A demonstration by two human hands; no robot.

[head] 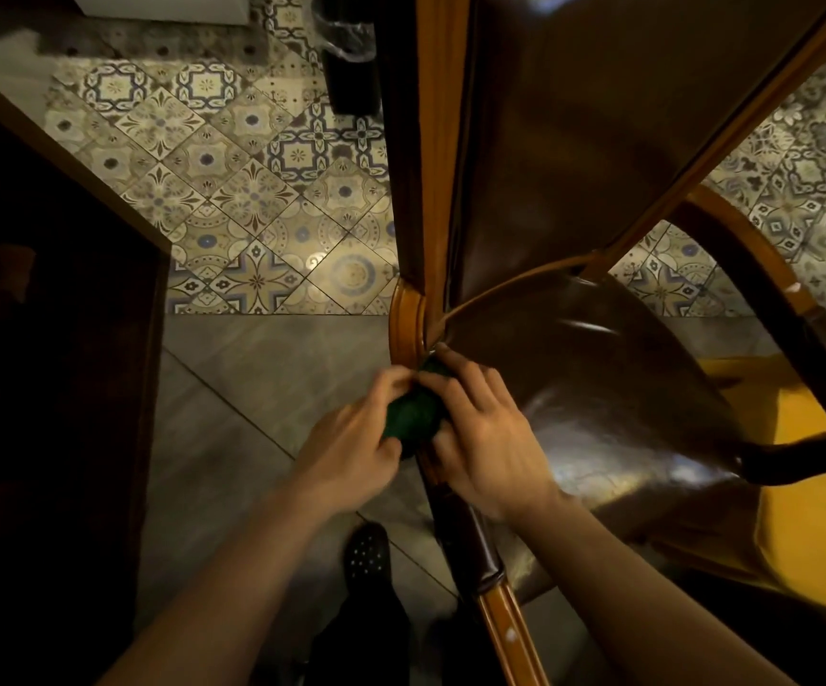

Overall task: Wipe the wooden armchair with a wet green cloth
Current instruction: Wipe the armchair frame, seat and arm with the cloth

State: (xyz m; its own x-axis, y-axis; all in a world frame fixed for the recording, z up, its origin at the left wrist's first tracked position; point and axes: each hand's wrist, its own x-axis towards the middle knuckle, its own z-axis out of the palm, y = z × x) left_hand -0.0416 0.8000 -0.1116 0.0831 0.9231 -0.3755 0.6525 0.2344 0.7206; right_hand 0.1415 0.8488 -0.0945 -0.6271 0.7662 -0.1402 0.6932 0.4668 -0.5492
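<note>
The wooden armchair (407,319) fills the right half of the view, with a glossy dark brown leather seat and back set in an orange-brown wooden frame. A bunched green cloth (413,412) lies against the armrest near where it meets the back post. My left hand (351,438) grips the cloth from the left. My right hand (480,428) lies over its right side and on the armrest, fingers curled around the cloth. Most of the cloth is hidden between the two hands.
A dark wooden cabinet (54,314) stands at the left. Patterned floor tiles (252,190) lie beyond the chair, plain grey tiles (262,388) below my hands. My black perforated shoe (366,552) rests beside the armrest. A yellow surface (807,527) shows at the right.
</note>
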